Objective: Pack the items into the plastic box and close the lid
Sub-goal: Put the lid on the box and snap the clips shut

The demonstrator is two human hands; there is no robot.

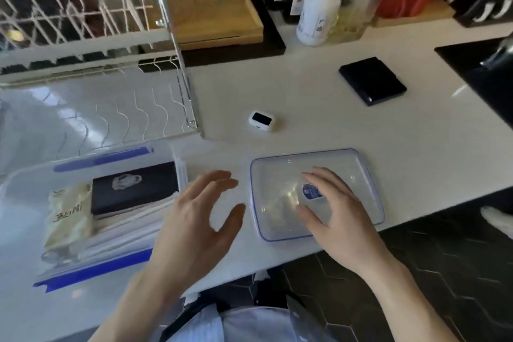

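Your two hands hover over the white table [319, 108], both with fingers spread and gripping nothing: your left hand [194, 219] sits between the plastic box [22, 189] and its one clear lid [277, 175], your right hand [333, 208] rests over that lid. The box holds one black case [144, 191] and one pale packet [69, 216]. Beyond lie one white earbud case [262, 121] and one black wallet [372, 80].

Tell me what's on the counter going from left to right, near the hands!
Plastic box with things inside → left hand → clear lid with the right hand resting on it. Farther back: small white case, then black wallet.
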